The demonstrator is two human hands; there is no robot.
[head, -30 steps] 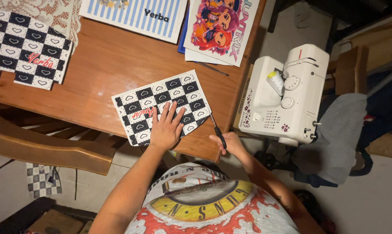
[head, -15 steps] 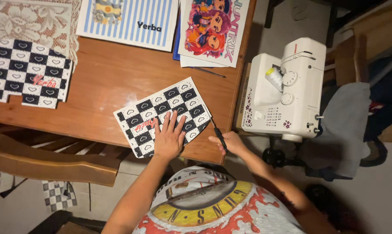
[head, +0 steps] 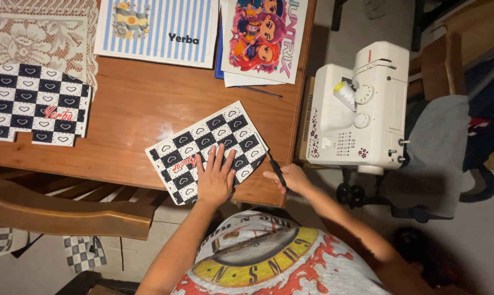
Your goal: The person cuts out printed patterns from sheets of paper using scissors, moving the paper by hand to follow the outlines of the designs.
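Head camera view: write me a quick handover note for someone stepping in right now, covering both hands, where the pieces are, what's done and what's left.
Left hand: flat on the checkered heart-print sheet, pinning it at the near edge of the wooden table.
Right hand: holds a thin dark tool, tip at the sheet's right edge.
A larger checkered piece with cut notches lies at the table's left; a striped sheet and a cartoon print lie at the far side; a white sewing machine stands right.
Done: that larger piece looks cut out.
Left: apparently trimming this sheet.
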